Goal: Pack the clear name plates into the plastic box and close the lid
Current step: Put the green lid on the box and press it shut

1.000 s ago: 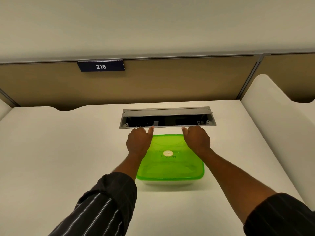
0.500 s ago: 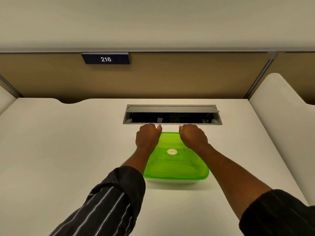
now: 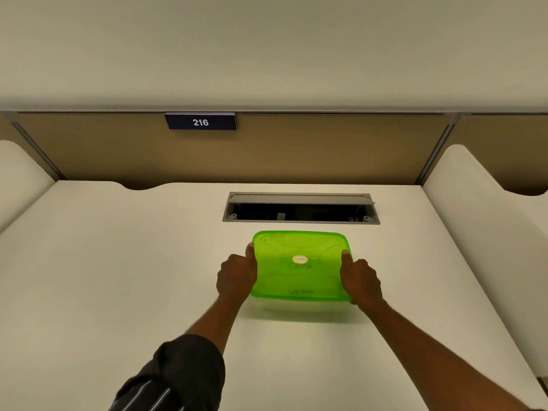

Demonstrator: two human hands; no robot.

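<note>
My left grip [image 3: 237, 275] and right grip [image 3: 360, 281] clamp the 2 short sides of the plastic box [image 3: 299, 307], thumbs lying on its translucent green lid [image 3: 301, 265], which sits flat with rounded corners and the handwritten word "SIGMA". The box rests mid-surface [image 3: 118, 277], just short of an open grey cable slot [image 3: 301, 209]; bare, smooth cream surface lies wide on both sides. A dark "216" sign [image 3: 201, 122] hangs on the tan partition [image 3: 296, 149].

Lower left of the frame, the left sleeve [image 3: 178, 378] is dark, nearly black, with thin pale pinstripes, bunched up near the elbow. Both forearms are bare down to the left hand [image 3: 235, 275] and right hand [image 3: 360, 278].
</note>
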